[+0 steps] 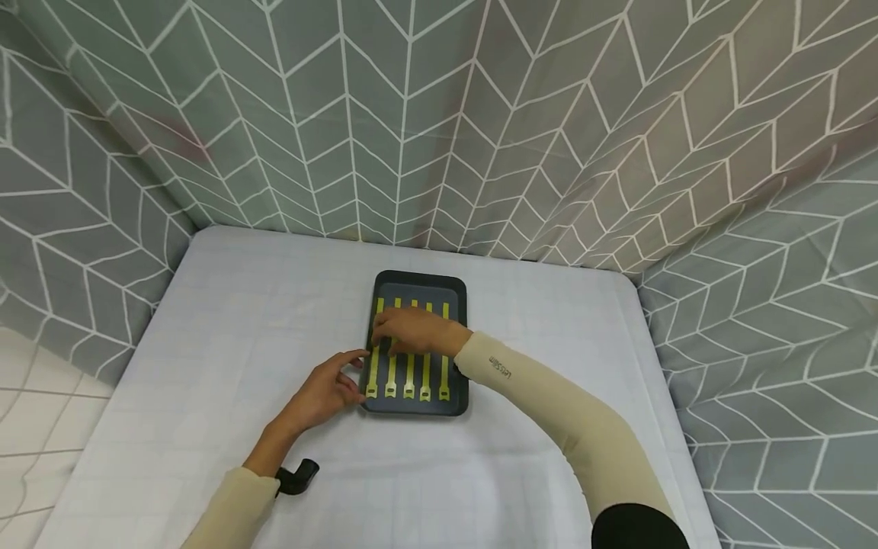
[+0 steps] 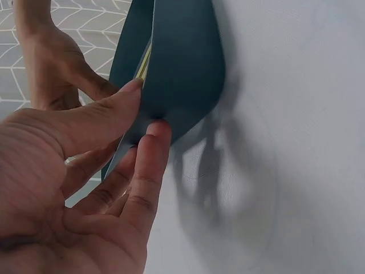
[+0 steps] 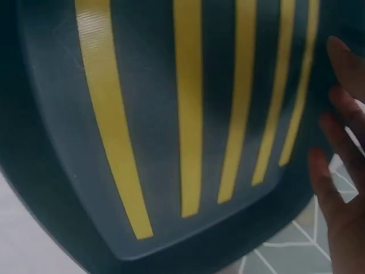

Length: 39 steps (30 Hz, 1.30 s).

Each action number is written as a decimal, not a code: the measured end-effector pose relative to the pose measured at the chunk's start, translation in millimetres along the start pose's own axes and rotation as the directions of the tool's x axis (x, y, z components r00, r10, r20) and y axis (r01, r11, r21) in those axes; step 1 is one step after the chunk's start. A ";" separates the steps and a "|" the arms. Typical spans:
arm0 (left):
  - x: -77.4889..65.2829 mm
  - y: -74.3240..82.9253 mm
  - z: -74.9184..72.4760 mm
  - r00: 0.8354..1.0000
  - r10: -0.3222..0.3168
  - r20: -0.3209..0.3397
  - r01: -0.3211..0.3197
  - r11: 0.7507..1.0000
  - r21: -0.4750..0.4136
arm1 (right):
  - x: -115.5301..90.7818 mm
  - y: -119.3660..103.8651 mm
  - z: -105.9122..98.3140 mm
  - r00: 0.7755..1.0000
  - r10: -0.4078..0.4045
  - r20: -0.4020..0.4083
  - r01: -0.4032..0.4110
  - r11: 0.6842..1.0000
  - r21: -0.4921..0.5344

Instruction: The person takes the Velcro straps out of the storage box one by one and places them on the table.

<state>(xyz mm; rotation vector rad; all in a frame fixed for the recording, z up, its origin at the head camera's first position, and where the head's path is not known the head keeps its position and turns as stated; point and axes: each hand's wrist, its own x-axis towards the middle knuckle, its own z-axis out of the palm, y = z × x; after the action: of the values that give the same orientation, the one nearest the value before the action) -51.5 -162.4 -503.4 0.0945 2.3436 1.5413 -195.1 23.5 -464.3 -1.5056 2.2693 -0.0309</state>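
Observation:
A dark tray [image 1: 420, 408] lies on the table with several yellow straps [image 1: 409, 374] side by side in it. Each strap has a slotted, notched head at the near end and a plain far end [image 3: 142, 228]. My left hand [image 1: 328, 390] pinches the tray's left wall, thumb [image 2: 128, 100] at the rim and fingers [image 2: 149, 165] against the outside. Reaching across the tray, my right hand [image 1: 414, 329] hovers low over the leftmost straps and covers their middles. Its fingers [image 3: 336, 137] are spread and slightly bent by the far-side rim in the right wrist view.
A white cloth covers the table [image 1: 535, 457]. Patterned grey curtains [image 1: 439, 137] hang behind it and at both sides. A black angled device [image 1: 298, 476] sits at the left wrist. Pale tiled floor [image 1: 34, 412] shows at the far left.

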 end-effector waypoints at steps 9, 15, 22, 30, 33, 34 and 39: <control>0.0 -1.2 5.1 1.000 0.010 -0.007 -0.010 1.000 0.004 | 8.4 6.5 18.6 0.997 -0.082 0.013 0.083 0.995 -0.054; 0.0 -0.6 5.3 1.000 0.000 0.001 0.000 1.000 0.015 | 8.4 8.2 24.7 0.992 -0.117 -0.040 0.113 0.990 -0.087; 0.7 0.3 2.8 1.000 0.007 -0.005 -0.007 1.000 0.003 | 11.5 8.3 27.5 0.988 -0.133 -0.078 0.121 0.982 -0.146; 0.5 -0.6 1.7 1.000 0.025 -0.005 -0.025 1.000 -0.005 | 14.4 6.0 32.7 0.981 -0.163 -0.101 0.143 0.972 -0.184; 0.6 -0.9 0.9 1.000 0.014 -0.008 -0.014 1.000 0.002 | 15.2 3.3 32.2 0.981 -0.164 -0.107 0.143 0.972 -0.185; 0.5 -0.7 0.7 1.000 0.012 -0.009 -0.012 1.000 0.001 | 15.5 2.6 31.8 0.980 -0.165 -0.108 0.143 0.972 -0.185; -0.7 0.0 0.9 1.000 0.005 -0.004 -0.005 1.000 -0.011 | 16.9 1.5 32.2 0.979 -0.169 -0.114 0.149 0.974 -0.171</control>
<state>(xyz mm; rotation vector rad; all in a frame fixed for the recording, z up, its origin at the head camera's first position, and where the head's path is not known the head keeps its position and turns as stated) -50.5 -161.8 -503.5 0.0950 2.3401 1.5579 -190.7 15.8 -499.6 -1.8164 2.2909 0.0104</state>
